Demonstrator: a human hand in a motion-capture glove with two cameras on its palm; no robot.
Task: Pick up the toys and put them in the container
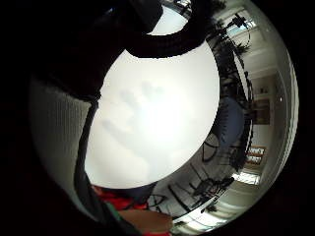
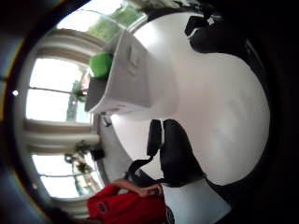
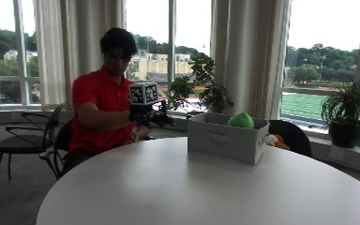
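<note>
- White and bare across its near half, the round counter (image 3: pixel 168 187) carries no toy that I can make out on its surface.
- Further back on the counter stands the grey fabric container (image 3: pixel 227 137), with a green toy (image 3: pixel 241 120) showing above its rim; the thumb-side palm view shows the same green toy inside the box.
- An orange and white toy (image 3: pixel 275 139) seems to lie just behind the container's far corner, half hidden; I cannot tell whether it rests on the counter or beyond it.
- Beyond the counter's far edge, the gloved right hand (image 3: pixel 150 117) is raised beside the container and apart from it. The palm views show nothing in it, but whether the fingers are spread or curled I cannot tell.
- Risk, as I judge it: the half-hidden toy could be missed. Reaching round for it, the sleeve could also catch the light box and drag or tip it.
</note>
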